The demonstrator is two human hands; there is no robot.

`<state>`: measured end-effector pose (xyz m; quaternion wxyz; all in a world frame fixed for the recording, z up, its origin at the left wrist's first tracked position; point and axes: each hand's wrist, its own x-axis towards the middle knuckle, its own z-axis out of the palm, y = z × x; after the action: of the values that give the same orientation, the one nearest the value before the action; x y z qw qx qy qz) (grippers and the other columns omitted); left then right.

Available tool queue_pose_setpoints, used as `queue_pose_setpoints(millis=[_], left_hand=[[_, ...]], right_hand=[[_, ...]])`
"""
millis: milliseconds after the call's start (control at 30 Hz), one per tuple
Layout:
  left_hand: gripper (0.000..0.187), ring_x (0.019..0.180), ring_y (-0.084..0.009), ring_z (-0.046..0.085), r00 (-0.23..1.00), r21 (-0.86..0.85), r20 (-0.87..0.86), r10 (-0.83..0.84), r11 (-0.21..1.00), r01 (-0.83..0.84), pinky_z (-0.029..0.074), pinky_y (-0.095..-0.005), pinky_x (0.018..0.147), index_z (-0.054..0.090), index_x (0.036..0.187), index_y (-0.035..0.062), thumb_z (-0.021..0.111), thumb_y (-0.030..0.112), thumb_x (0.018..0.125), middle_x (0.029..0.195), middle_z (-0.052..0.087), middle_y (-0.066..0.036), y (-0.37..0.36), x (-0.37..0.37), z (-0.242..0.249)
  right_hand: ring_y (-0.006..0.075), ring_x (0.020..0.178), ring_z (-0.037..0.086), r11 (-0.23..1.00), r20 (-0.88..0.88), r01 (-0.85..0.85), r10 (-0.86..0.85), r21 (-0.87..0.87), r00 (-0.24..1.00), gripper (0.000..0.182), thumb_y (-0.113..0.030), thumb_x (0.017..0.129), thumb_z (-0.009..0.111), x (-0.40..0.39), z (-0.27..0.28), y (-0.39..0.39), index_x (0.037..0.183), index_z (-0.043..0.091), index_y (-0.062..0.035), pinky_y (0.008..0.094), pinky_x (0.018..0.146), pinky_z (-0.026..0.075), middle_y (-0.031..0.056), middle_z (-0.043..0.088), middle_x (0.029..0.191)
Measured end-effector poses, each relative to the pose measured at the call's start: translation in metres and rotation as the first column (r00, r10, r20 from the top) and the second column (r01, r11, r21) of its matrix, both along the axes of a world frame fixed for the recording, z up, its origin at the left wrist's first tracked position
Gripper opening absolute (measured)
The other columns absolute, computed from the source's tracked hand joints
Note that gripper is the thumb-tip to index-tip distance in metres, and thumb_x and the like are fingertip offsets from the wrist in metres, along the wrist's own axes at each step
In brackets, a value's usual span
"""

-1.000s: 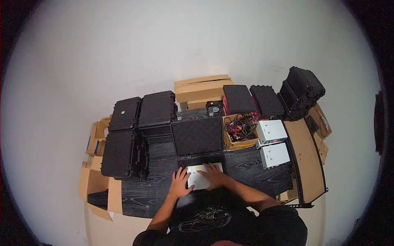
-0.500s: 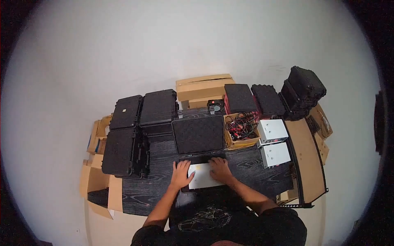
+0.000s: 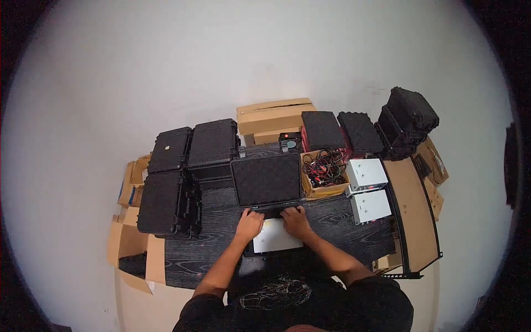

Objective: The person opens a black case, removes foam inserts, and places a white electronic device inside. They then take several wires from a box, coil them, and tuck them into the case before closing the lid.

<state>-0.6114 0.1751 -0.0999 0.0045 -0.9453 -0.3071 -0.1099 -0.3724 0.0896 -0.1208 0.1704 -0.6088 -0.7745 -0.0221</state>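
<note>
Both hands, left hand [image 3: 250, 224] and right hand [image 3: 296, 222], fingers curled at white box's [image 3: 275, 237] far edge, likely seating it in open case [image 3: 267, 180]; grip unclear.

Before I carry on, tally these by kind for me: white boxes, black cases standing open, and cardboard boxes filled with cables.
White boxes: 3
Open black case: 1
Cardboard box of cables: 1
Total: 5

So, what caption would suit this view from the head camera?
Left hand and right hand at the far side of a white box in an open black case, cables heaped nearby.
</note>
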Motion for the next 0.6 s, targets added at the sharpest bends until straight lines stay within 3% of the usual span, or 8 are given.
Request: queue_pose_setpoints(millis=[100,200,300,400,500,600], left_hand=[[0.025,0.093,-0.0259,0.07,0.997,-0.027,-0.045,0.065,0.997,-0.067,0.038,-0.0551,0.106,0.07,0.112,0.0107,0.058,0.027,0.098,0.095,0.074,-0.008,0.0,0.005,-0.004],[0.024,0.088,-0.0275,0.071,0.996,-0.02,-0.055,0.076,0.997,-0.077,0.036,-0.0599,0.105,0.071,0.111,0.0125,0.055,0.027,0.1,0.093,0.074,-0.01,0.002,0.003,-0.007],[0.024,0.093,-0.0264,0.071,0.994,-0.077,-0.049,0.102,0.991,-0.106,0.035,-0.0631,0.104,0.071,0.114,0.0145,0.054,0.026,0.101,0.096,0.075,-0.009,-0.001,0.0,-0.014],[0.029,0.1,-0.0262,0.069,0.994,-0.115,-0.007,0.112,0.987,-0.112,0.034,-0.0636,0.105,0.071,0.12,0.013,0.054,0.027,0.101,0.101,0.075,-0.008,-0.005,-0.003,-0.014],[0.035,0.11,-0.0259,0.065,0.986,-0.166,0.11,0.124,0.98,-0.105,0.033,-0.0628,0.106,0.068,0.127,0.0117,0.054,0.029,0.101,0.112,0.074,-0.008,-0.011,-0.007,-0.006],[0.04,0.117,-0.0265,0.062,0.972,-0.178,0.184,0.146,0.977,-0.113,0.032,-0.0604,0.109,0.065,0.132,0.0093,0.055,0.031,0.1,0.122,0.071,-0.009,-0.019,-0.009,-0.002]], right_hand=[[0.0252,0.107,0.064,0.997,-0.027,-0.031,0.033,0.075,0.999,0.035,-0.019,0.088,0.065,0.003,-0.005,0.006,0.122,0.069,-0.0102,0.0588,0.109,0.032,0.0058,0.068,0.105],[0.0262,0.102,0.067,0.995,0.077,0.052,-0.046,-0.08,0.996,0.036,-0.024,0.091,0.061,0.002,0.002,0.004,0.124,0.068,-0.0095,0.062,0.112,0.03,0.0072,0.07,0.101],[0.0269,0.099,0.069,0.986,0.123,0.063,-0.044,-0.154,0.991,0.036,-0.027,0.094,0.058,0.001,0.004,0.005,0.123,0.069,-0.0091,0.0637,0.113,0.028,0.0077,0.071,0.1],[0.0274,0.099,0.068,0.997,0.15,0.029,-0.018,-0.071,0.988,0.037,-0.029,0.095,0.056,0.004,-0.002,0.004,0.123,0.07,-0.0094,0.0651,0.114,0.026,0.0064,0.072,0.101],[0.0296,0.094,0.069,1.0,0.008,-0.02,0.02,0.001,1.0,0.029,-0.026,0.094,0.058,0.011,0.002,0.008,0.114,0.073,-0.0098,0.0656,0.111,0.029,0.0097,0.073,0.098],[0.031,0.094,0.071,0.999,-0.181,-0.026,0.022,-0.021,0.983,0.017,-0.017,0.09,0.064,0.035,0.049,0.02,0.104,0.072,-0.0097,0.0556,0.099,0.045,0.0133,0.073,0.097]])
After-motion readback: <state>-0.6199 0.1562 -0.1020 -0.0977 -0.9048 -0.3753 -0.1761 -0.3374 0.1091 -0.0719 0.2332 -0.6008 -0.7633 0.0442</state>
